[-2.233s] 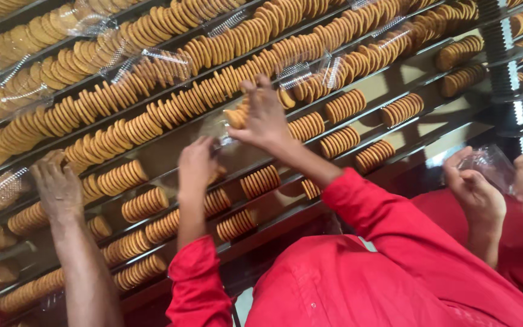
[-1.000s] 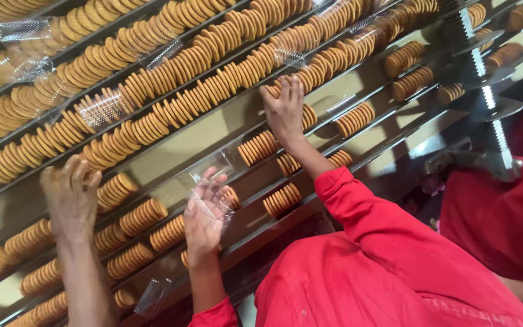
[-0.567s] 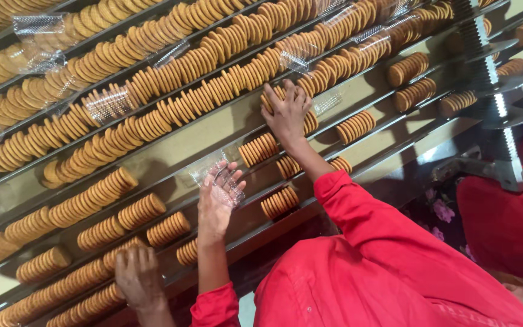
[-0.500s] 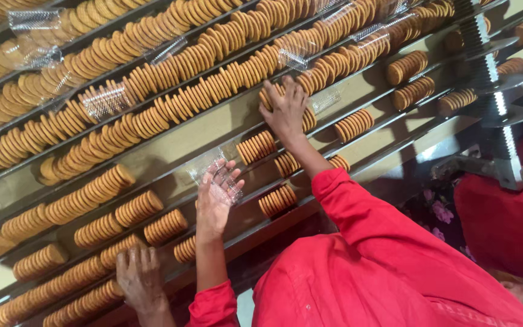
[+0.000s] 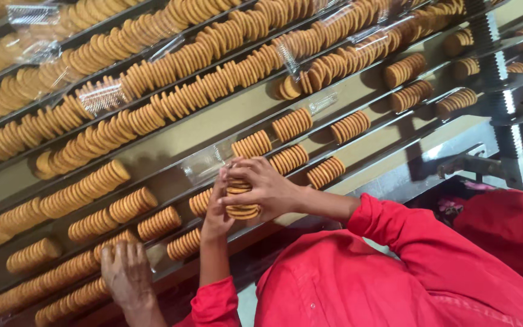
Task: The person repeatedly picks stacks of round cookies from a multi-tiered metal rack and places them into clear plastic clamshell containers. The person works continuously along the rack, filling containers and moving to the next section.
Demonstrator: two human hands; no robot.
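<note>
Both my hands meet over the sloping metal channels of the biscuit line. My right hand [image 5: 270,189] wraps over a short stack of round golden biscuits [image 5: 241,200], fingers curled on top. My left hand [image 5: 216,213] presses against the same stack from the left side. A clear plastic wrapper [image 5: 204,163] lies just above my hands, touching the fingertips. Both my sleeves are red.
Long rows of biscuits [image 5: 171,100] on edge fill the metal channels [image 5: 213,124], with short separate stacks [image 5: 292,124] in the lower ones. Another person's hand [image 5: 125,275] rests on biscuits at the lower left. A threaded metal shaft [image 5: 497,54] stands at the right.
My right hand has come down from the upper channel to join my left hand. A biscuit stack now sits between both hands. The other person's hand has shifted right.
</note>
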